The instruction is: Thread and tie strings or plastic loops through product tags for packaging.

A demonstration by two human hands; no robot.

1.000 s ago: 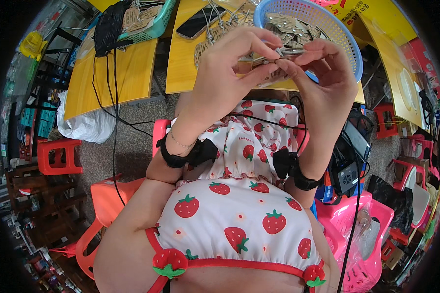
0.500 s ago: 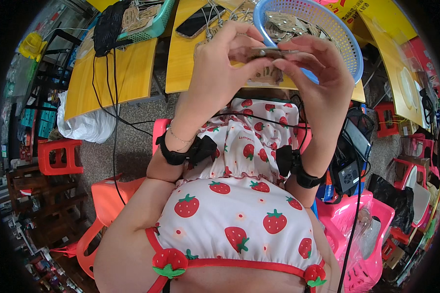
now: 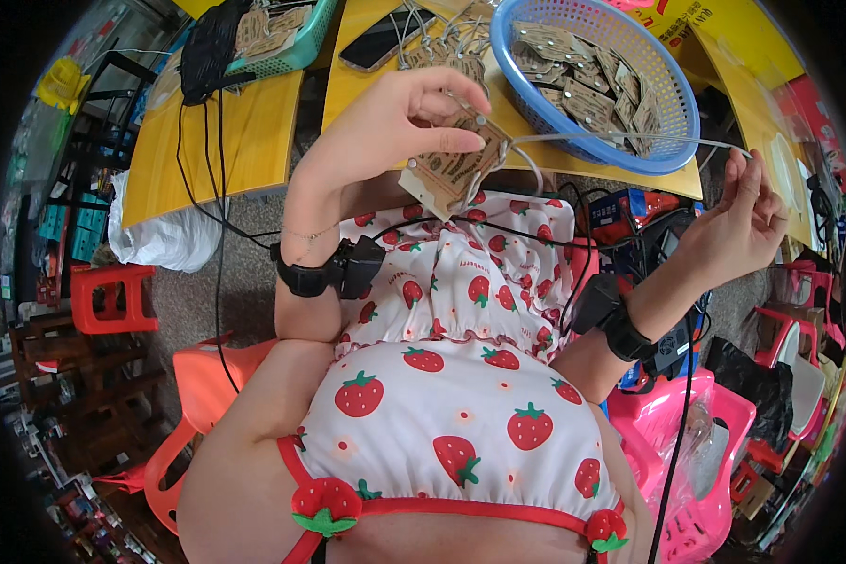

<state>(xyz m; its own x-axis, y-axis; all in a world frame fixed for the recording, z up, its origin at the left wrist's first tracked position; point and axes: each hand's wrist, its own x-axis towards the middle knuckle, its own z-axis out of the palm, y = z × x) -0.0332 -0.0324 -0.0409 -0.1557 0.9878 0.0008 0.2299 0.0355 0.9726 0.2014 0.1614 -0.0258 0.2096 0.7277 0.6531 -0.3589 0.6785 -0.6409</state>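
Brown tags and stretched cord, with baskets on yellow desks

Left hand (image 3: 395, 117): grip closed on a few brown tags (image 3: 456, 169), held above the lap at the near edge of the middle desk (image 3: 352, 96). Right hand (image 3: 738, 211): well apart to the right, fingertips pinched on the end of a pale cord (image 3: 555, 137) running from the tags.

In the way: the cord, crossing in front of the blue basket (image 3: 630, 162); black cables (image 3: 220, 197), hanging past the left desk (image 3: 263, 141).

Around: blue basket, perforated, holding loose tags (image 3: 587, 103); strung tags (image 3: 446, 52), in a heap beside it; dark phone (image 3: 383, 39), lying flat, left of the heap. On the left desk, a green basket (image 3: 296, 58) of further tags, a black mesh item (image 3: 211, 56) against it.

Surface and room: yellow desktops; speckled grey floor (image 3: 183, 305); white bag (image 3: 164, 235) below the left desk; red stool (image 3: 113, 301); orange chair (image 3: 207, 376) at left; pink chair (image 3: 649, 423) at right. Shelving at the far left, contents too dark and bent to identify.
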